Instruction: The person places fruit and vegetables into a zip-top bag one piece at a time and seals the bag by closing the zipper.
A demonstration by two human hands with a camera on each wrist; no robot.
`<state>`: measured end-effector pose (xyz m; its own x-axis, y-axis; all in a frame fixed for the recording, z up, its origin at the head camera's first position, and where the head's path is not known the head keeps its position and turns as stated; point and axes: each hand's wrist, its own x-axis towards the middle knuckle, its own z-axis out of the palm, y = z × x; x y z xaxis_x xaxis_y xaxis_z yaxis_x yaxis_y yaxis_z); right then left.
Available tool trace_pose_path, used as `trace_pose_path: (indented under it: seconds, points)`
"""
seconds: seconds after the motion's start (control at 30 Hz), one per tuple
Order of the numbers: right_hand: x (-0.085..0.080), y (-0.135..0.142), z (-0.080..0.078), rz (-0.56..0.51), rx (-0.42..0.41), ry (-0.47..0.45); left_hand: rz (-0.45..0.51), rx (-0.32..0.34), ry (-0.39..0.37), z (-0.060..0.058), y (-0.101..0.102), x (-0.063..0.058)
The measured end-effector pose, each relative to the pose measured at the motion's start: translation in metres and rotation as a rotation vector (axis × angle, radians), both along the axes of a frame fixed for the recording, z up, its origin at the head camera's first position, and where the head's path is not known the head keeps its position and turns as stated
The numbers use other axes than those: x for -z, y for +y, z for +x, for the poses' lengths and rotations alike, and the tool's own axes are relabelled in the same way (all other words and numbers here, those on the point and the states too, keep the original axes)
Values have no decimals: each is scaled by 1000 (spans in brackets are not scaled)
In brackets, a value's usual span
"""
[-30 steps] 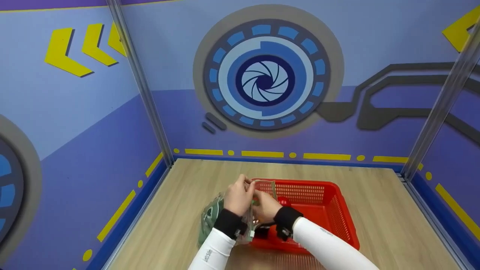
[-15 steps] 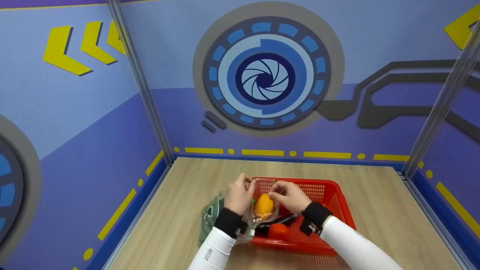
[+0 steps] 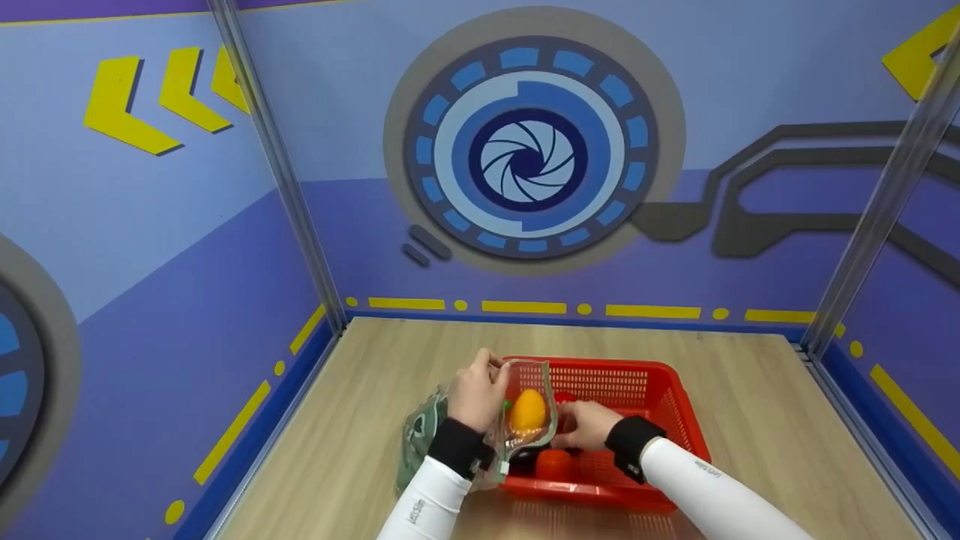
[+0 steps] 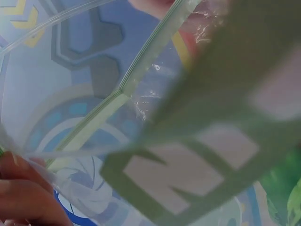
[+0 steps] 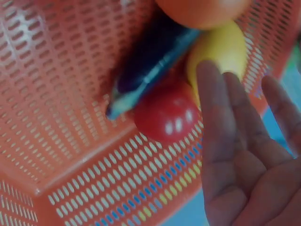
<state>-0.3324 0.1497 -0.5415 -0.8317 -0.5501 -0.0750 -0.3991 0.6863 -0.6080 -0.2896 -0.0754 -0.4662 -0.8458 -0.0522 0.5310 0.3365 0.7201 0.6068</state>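
My left hand [image 3: 478, 394] pinches the top edge of a clear zip bag [image 3: 531, 367] with green print, and its mouth gapes toward the right. In the left wrist view, fingers [image 4: 23, 193] hold the bag's rim and the zip strip [image 4: 84, 125] stands spread apart. My right hand [image 3: 589, 426] reaches down into the red basket [image 3: 679, 420], its fingers extended and nothing between them. Close to those fingers lie a yellow mango-shaped fruit [image 5: 230, 47], a tomato [image 5: 167, 115], an eggplant [image 5: 150, 66] and a round orange fruit [image 5: 202, 9]. The yellow fruit shows through the clear film in the head view.
The bag's green printed body [image 3: 420, 435] slumps on the wooden table [image 3: 337, 450] left of the basket. Slotted walls surround the basket's contents. Patterned panels [image 3: 352, 240] and metal posts [image 3: 281, 165] enclose the table at the back and sides.
My right hand has withdrawn from the bag's mouth, moved right, then lowered into the basket. The yellow fruit it covered has come into view. My left hand keeps its hold on the bag.
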Motion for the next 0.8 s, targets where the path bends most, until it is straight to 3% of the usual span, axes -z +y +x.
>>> trace_pose_path:
  seconds: [0.4,0.8]
  points:
    - [15,-21,4,88,-102,-77,19,8,-10,0,-1,0]
    - [24,-9,1,132,-166,-6,5,2,-22,2,0,-1]
